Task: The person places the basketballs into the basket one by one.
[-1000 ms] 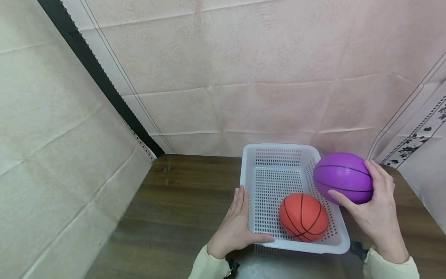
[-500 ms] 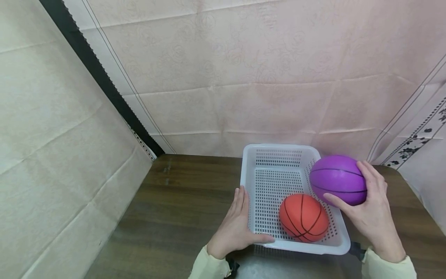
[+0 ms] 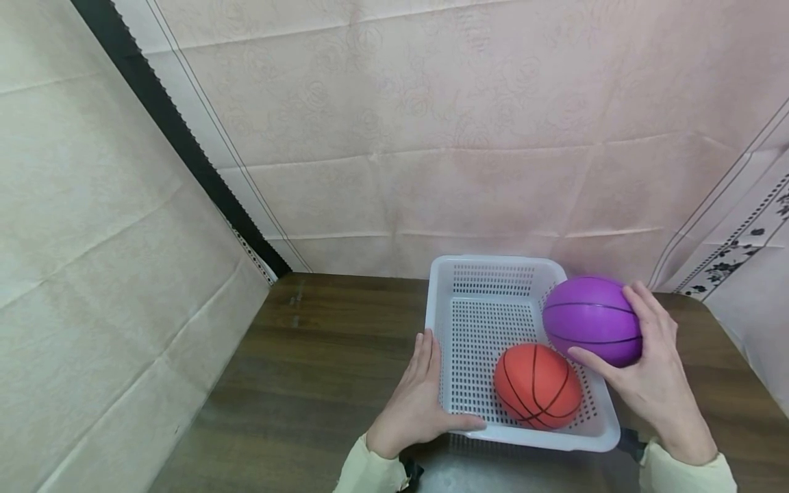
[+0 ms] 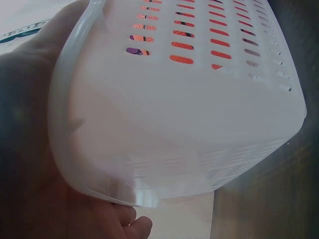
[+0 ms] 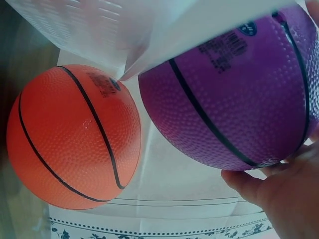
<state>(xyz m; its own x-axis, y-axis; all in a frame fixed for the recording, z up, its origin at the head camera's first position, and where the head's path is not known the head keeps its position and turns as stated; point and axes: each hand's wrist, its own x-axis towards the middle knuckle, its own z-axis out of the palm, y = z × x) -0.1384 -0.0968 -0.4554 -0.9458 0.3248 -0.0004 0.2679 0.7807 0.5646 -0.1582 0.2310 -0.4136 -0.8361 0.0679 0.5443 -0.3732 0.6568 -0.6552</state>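
A white perforated plastic basket (image 3: 487,329) stands on the table with an orange toy basketball (image 3: 536,387) inside, near its front. At its front left corner, my left hand (image 3: 413,404) holds the basket, thumb over the front rim and fingers along the left side. My right hand (image 3: 650,370) grips a purple toy basketball (image 3: 588,318) from the right, thumb in front and fingers behind. This ball overlaps the basket's right rim in the head view. In the right wrist view, an orange ball (image 5: 75,137) shows over the wood, beyond the basket wall (image 5: 99,30).
Dark wood covers the table (image 3: 308,383), with a paler patch at the front edge below the basket. A pale cloth (image 3: 382,157) hangs close behind the basket, and other cloths flank the left and right sides.
My right hand has moved the purple ball left and slightly toward me, further over the basket's right rim. The left hand, the basket and the orange ball in it stay put.
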